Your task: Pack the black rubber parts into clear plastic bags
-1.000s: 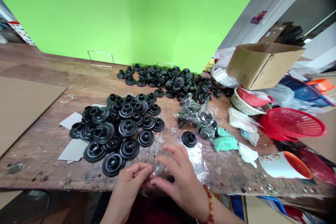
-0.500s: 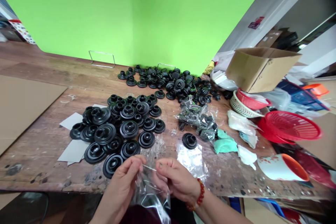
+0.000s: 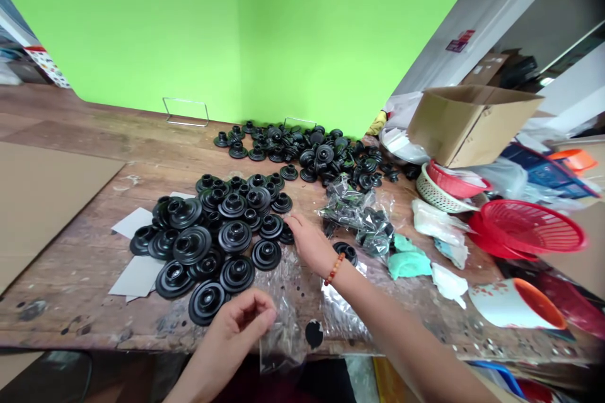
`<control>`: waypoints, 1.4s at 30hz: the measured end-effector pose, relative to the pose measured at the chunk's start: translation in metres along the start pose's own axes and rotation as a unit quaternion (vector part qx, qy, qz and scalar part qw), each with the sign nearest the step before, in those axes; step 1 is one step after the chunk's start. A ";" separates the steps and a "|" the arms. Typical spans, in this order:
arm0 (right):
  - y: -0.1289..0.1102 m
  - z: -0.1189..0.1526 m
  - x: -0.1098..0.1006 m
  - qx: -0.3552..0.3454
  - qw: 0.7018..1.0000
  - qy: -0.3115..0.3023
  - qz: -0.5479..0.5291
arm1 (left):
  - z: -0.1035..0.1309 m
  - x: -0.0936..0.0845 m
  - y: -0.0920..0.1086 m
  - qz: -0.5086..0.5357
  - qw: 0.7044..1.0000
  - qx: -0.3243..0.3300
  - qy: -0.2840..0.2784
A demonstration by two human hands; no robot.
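Left hand [image 3: 236, 330] held above the counter [image 3: 94, 214] near its front edge, fingers curled, thumb tip close to forefinger; whether anything is pinched cannot be told. Clear plastic bag [image 3: 286, 340] seen just beside those fingers, lower end hung past the front edge. Right hand [image 3: 309, 244] extended farther in, bead bracelet [image 3: 334, 269] worn at wrist. Its fingertips are placed at a black stepped disc [image 3: 287, 237] on the right side of the disc cluster [image 3: 235, 236]; disc partly covered by the hand, so grip cannot be told.

Cluster spread left of counter middle, hubs mostly up, with white cards [image 3: 137, 275] partly tucked beneath its left side. Single disc [image 3: 348, 252] partly hidden behind right wrist. Flat clear bags [image 3: 343, 312] laid nearer the front edge, partly covered by right forearm. Bagged black parts [image 3: 350, 211] piled beyond the wrist, green cloth [image 3: 409, 262] to their right. Larger disc heap [image 3: 302, 145] set along the far edge, against the green panel [image 3: 283, 31].
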State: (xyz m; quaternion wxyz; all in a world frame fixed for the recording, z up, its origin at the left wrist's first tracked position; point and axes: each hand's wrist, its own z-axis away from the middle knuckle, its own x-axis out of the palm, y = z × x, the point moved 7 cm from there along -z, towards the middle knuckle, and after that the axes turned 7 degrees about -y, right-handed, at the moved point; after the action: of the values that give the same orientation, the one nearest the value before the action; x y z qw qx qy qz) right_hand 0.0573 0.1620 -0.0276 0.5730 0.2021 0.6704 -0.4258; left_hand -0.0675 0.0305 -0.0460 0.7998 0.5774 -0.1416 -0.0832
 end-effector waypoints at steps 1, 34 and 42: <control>0.001 0.000 0.000 -0.001 1.000 -0.008 0.000 | -0.001 0.001 0.001 -0.013 1.000 0.004 -0.006; -0.034 0.079 -0.006 0.125 0.897 -0.057 -0.419 | -0.003 0.017 -0.012 0.125 0.990 0.012 0.061; -0.027 0.086 0.011 0.104 0.819 -0.132 -0.549 | -0.002 0.020 -0.013 0.339 0.938 -0.033 0.061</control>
State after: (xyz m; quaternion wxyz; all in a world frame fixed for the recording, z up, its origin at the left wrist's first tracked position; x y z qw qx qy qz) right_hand 0.0849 0.0759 -0.0272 0.3033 -0.1994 0.5401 -0.7593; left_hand -0.0470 0.0225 -0.0563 0.8062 0.4725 -0.2771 0.2238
